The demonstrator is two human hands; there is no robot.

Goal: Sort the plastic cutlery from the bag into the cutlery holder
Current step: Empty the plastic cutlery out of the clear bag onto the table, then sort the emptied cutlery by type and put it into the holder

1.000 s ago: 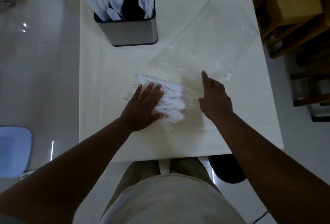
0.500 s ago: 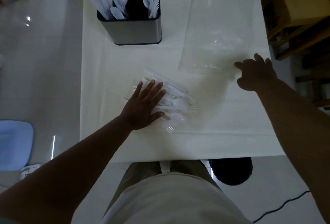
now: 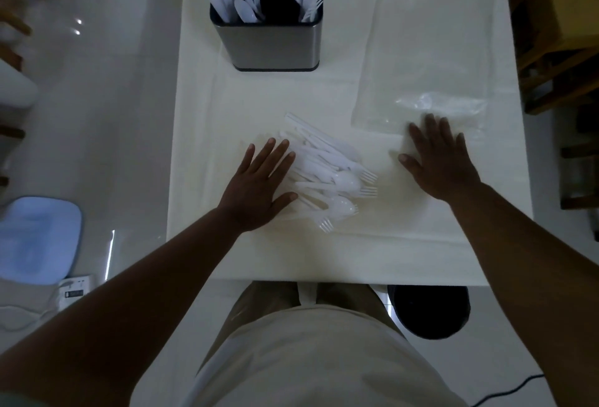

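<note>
Pressing flat with straight fingers, left hand [image 3: 256,192] covers the loose cutlery pile [image 3: 327,173], right hand [image 3: 437,160] pins the clear bag [image 3: 428,50]; a careless sweep could scatter forks [image 3: 325,223] off the table [image 3: 291,254] at lower centre.

Materials and finishes
The cutlery holder [image 3: 275,47] is brushed metal with a satin sheen. The loose cutlery [image 3: 324,173] is white plastic, smooth and faintly glossy. The bag [image 3: 431,43] is thin clear plastic film, crinkled at its near end. The counter [image 3: 259,254] has a white, matt, creased covering. The floor [image 3: 123,98] is glossy.
</note>
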